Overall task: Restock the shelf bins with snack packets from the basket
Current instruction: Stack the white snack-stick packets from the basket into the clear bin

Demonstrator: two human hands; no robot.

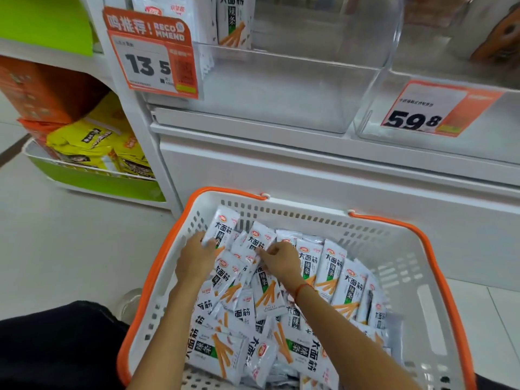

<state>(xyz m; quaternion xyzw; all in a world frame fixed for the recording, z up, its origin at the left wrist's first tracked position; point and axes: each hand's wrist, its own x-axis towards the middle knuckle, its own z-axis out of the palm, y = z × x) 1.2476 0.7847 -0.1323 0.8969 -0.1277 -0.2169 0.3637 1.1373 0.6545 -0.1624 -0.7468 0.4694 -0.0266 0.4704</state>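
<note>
A white basket (399, 243) with orange handles stands on the floor before the shelf, filled with several white snack packets (334, 266) printed with orange sticks. My left hand (195, 257) grips an upright packet (222, 226) at the basket's far left. My right hand (281, 260) pinches the lower edge of a neighbouring packet (260, 239). Above, a clear shelf bin (281, 88) holds a few of the same packets (232, 21) at its back left; the rest of the bin is bare.
An orange price tag reading 13.5 (152, 54) hangs on the bin's left front. A second clear bin with a 59.8 tag (433, 108) sits to the right. Yellow bags (92, 142) fill a green side rack at left. My dark-clothed knee (56, 342) is at lower left.
</note>
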